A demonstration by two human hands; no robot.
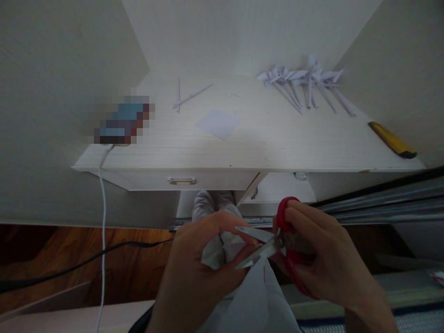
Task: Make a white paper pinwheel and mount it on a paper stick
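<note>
**Red-Handled Scissors Meet White Paper Below a Pale Desk**

A pair of scissors spreads its blades above a person's lap, near and right of centre, the tips pointing left at the left hand. Their long axis runs roughly left to right, with the red loops at the right end. A sheet of white paper hangs just below, its long axis running from the blades toward the near edge; its narrow end meets the nearer blade, though whether it lies between both blades is hard to tell.

The left hand curls in from the near left, thumb and forefinger pinched on the paper's narrow end. The right hand reaches in from the near right, knuckles up, fingers clamped through and around the scissors' loops.

The blades are shiny metal, the loops smooth and red. On the pale, faintly grained desktop, a flat square of paper lies at the centre. Two slim sticks cross at far left; folded paper shapes on rolled stems cluster at far right. A yellow-and-black cutter rests at the right edge.
</note>
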